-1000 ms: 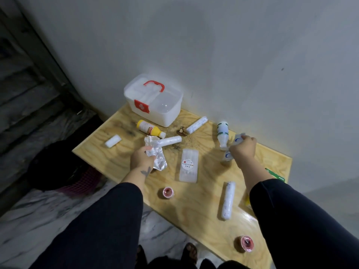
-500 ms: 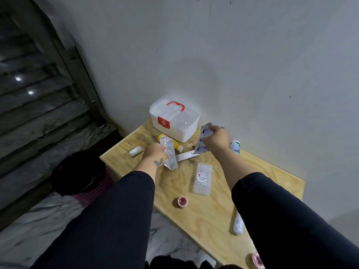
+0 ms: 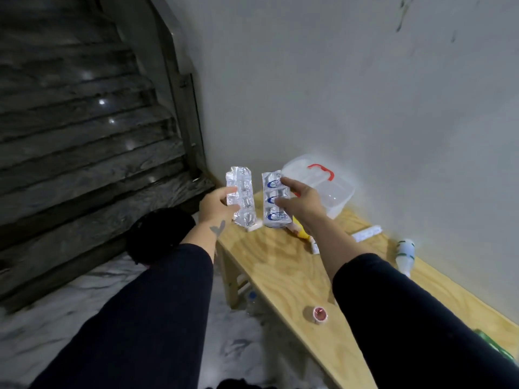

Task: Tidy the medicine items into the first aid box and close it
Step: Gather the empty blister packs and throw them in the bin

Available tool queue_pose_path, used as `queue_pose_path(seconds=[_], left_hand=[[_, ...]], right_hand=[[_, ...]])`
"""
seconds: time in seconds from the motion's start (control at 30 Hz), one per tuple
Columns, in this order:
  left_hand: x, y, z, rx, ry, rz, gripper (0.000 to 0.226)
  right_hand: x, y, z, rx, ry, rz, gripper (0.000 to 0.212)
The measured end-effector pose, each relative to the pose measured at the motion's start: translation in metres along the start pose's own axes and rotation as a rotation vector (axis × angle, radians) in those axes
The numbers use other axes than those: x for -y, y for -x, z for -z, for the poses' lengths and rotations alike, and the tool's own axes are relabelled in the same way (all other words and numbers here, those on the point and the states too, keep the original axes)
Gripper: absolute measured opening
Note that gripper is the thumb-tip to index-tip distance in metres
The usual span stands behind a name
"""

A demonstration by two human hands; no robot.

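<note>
My left hand (image 3: 216, 204) holds a silver blister pack (image 3: 242, 196) upright above the table's left end. Beside it, my right hand (image 3: 302, 200) holds a second blister pack with blue printing (image 3: 273, 202), also upright. Behind my right hand stands the white first aid box (image 3: 334, 189) with its red handle (image 3: 323, 171), lid shut, against the wall. On the wooden table (image 3: 283, 265) lie a yellow bottle (image 3: 302, 233), a white gauze roll (image 3: 366, 233), a white bottle with green bands (image 3: 405, 255) and a pink tape roll (image 3: 320, 314).
A grey wall runs behind the table. Dark stone stairs (image 3: 84, 141) rise on the left. A black basket (image 3: 157, 234) sits on the marble floor beside the table's left end. A green item (image 3: 494, 345) shows at the right edge. Something lies under the table (image 3: 250, 297).
Both hands have lifted their blister packs off the table and now hold them up side by side. The view has swung left toward the stairs.
</note>
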State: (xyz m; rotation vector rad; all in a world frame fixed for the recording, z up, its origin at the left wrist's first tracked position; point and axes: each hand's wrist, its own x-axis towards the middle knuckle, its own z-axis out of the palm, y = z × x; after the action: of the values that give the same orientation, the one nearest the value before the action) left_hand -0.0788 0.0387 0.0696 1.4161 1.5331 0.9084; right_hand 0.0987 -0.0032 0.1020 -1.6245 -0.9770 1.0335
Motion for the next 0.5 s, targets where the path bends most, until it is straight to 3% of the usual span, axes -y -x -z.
queue_pose_path(seconds=[0.3, 0.5], left_hand=[[0.055, -0.056, 0.138, -0.131, -0.057, -0.037, 0.043], [0.096, -0.092, 0.216, -0.199, -0.074, 0.026, 0.044]], right_hand=[[0.038, -0.020, -0.163, 0.123, -0.005, 0.032, 0.059], [0.044, -0.041, -0.260, 0.231, 0.007, 0.077, 0.058]])
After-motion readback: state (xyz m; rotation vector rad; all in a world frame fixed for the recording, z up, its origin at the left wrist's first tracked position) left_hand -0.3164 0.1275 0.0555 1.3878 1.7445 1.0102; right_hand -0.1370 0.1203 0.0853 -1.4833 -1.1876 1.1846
